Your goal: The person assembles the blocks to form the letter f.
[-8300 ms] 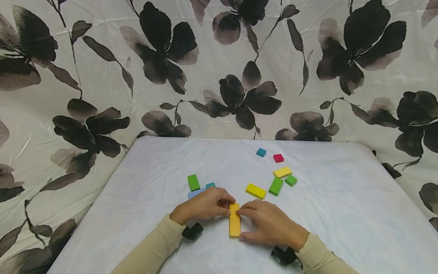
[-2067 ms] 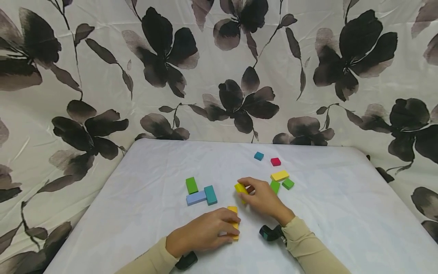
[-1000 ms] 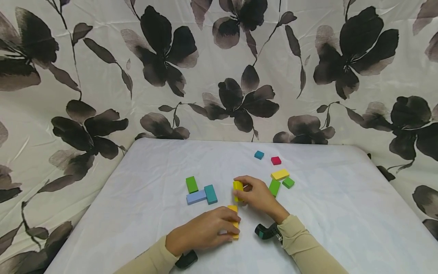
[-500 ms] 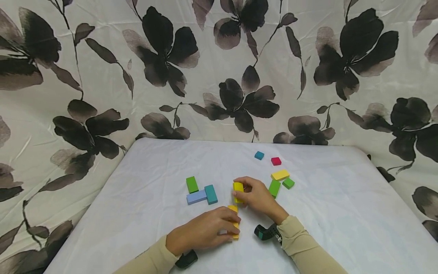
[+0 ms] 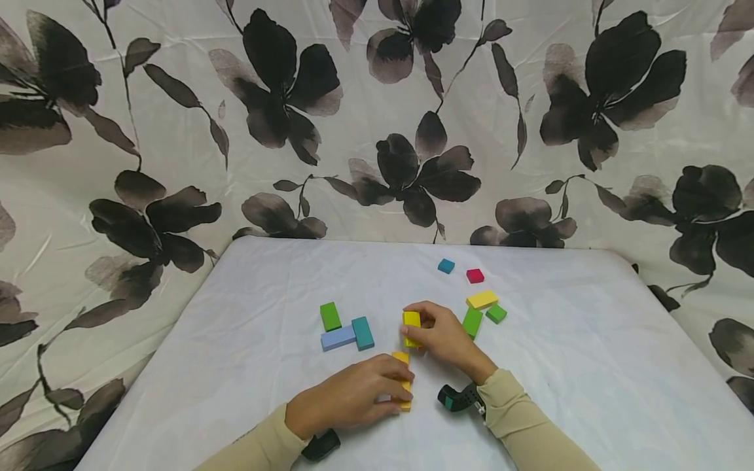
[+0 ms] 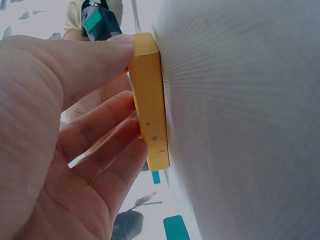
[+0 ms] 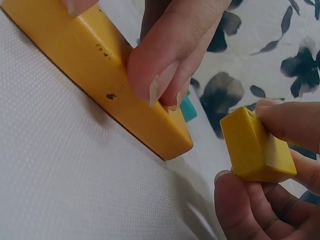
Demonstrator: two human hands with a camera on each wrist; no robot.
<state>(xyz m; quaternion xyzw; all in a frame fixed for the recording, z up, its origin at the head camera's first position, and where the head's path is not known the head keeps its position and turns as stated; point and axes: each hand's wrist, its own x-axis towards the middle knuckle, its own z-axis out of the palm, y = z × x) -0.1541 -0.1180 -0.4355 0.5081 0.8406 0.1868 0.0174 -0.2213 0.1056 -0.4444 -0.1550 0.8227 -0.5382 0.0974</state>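
My left hand (image 5: 356, 396) holds a long orange-yellow block (image 6: 152, 110) that lies on the white table. In the left wrist view the thumb sits near one end and several fingertips touch its side. Just beyond that block, my right hand (image 5: 448, 337) pinches a smaller yellow block (image 7: 257, 147) between thumb and fingers. The right wrist view shows this smaller block held up, apart from the long one. Left of the hands lie a green block (image 5: 330, 316), a light blue block (image 5: 338, 339) and a teal block (image 5: 362, 333), close together.
Right of the right hand lie a green block (image 5: 472, 323), a small green block (image 5: 497, 314) and a yellow block (image 5: 482, 299). Farther back are a small blue block (image 5: 446, 266) and a red block (image 5: 474, 276). A floral cloth (image 5: 353, 216) hangs behind the table (image 5: 265, 281).
Since the oldest frame, the right hand has left the long block and taken hold of the smaller yellow block, bringing it left and turning it lengthwise. The last half second shows almost no movement.
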